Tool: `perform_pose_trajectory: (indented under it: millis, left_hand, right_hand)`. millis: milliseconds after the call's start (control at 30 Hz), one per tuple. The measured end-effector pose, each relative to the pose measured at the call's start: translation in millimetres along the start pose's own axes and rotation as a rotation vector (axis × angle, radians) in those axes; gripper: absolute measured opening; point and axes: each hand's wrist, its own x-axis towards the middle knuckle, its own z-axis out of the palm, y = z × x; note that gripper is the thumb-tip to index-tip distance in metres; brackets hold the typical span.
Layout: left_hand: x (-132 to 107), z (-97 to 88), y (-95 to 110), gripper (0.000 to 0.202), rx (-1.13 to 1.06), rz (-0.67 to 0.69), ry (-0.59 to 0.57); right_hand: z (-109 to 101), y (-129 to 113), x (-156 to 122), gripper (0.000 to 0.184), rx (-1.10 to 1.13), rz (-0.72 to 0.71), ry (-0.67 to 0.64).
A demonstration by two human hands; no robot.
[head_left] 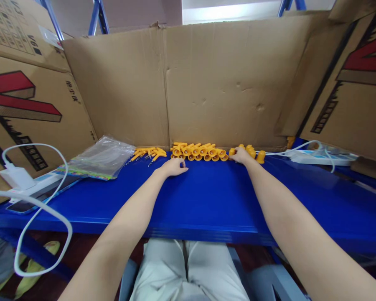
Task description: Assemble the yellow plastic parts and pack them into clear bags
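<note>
My left hand point(174, 168) is over the blue tabletop, thumb and fingers apart with nothing between them. Just behind it lies a stacked row of yellow corkscrews point(203, 152), their round hollow ends facing me. At the row's right end, the fingers of my right hand point(240, 156) close round a yellow bell-shaped cap point(232, 153), partly hidden by the hand. More yellow bell-shaped caps point(260, 157) stand just right of that hand. Left of the row is a loose pile of yellow T-shaped handles point(150, 152) with thin metal spirals.
Cardboard panels point(225, 83) wall off the back of the blue table point(203, 200). A clear plastic bag point(103, 156) lies at left, near a charger point(17, 176) with a looping white cable. At right is a white power strip point(319, 156) with cords.
</note>
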Motion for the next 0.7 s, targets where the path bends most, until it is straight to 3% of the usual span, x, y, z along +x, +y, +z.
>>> perform_pose_trajectory:
  millis: [433,567,700]
  left_hand:
    - [1.4,1.2,-2.0,0.027,0.009,-0.007,0.010]
    - [2.2,2.3,-3.9,0.027,0.012,0.004,0.017]
    - [1.7,1.7,-1.9,0.026,0.009,-0.002,0.023]
  right_hand:
    - [-2.0,15.4,-7.9,0.017,-0.008,-0.041,0.011]
    - [-5.3,17.8,-10.9,0.016,-0.037,-0.113,-0.035]
    - [-4.4,18.0,-14.3,0.017,-0.006,-0.082,-0.063]
